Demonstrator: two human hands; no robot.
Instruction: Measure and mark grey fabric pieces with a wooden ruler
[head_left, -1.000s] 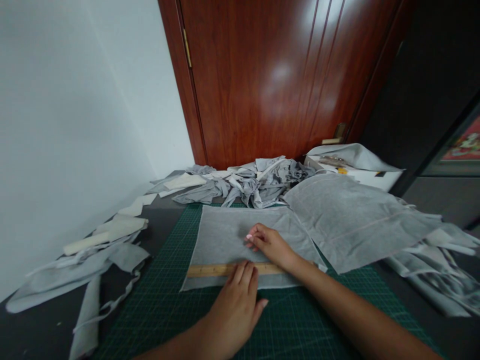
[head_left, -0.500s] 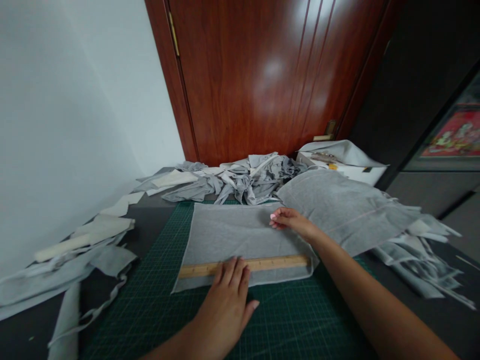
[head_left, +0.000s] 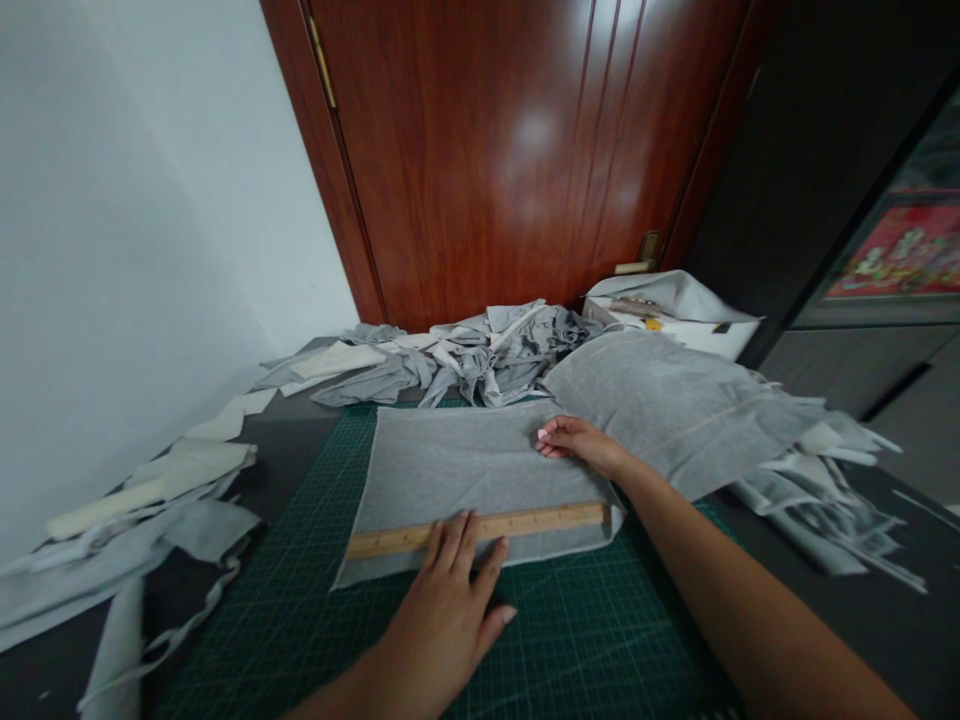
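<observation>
A reddish-brown wooden door (head_left: 465, 150) and a pale wall (head_left: 165, 170) stand behind a dark table (head_left: 289, 445), on which a green cutting mat (head_left: 585, 620) with grid lines is lying. On the mat a grey cloth (head_left: 450, 455) is spread almost flat, and a wooden ruler (head_left: 540, 520) lies across it, near to the cloth's near edge, so that a narrow strip of cloth shows on the near side.

The left hand (head_left: 442, 610) is open, palm down, with its fingers spread. Three of its fingertips rest on the ruler, left of its middle; the index fingertip is over the narrow strip just beside the ruler, and the thumb points out above the mat.

The right hand (head_left: 570, 440) is over the far right part of the cloth, beyond the ruler and apart from it. Its thumb and fingers are pinched on a small pale pink piece (head_left: 541, 435), too small to identify; whether they touch the cloth, I cannot tell.

Behind the cloth is a heap of grey fabric scraps (head_left: 480, 365), and to the right a larger grey fabric panel (head_left: 660, 400) lies before a white box (head_left: 705, 337)
</observation>
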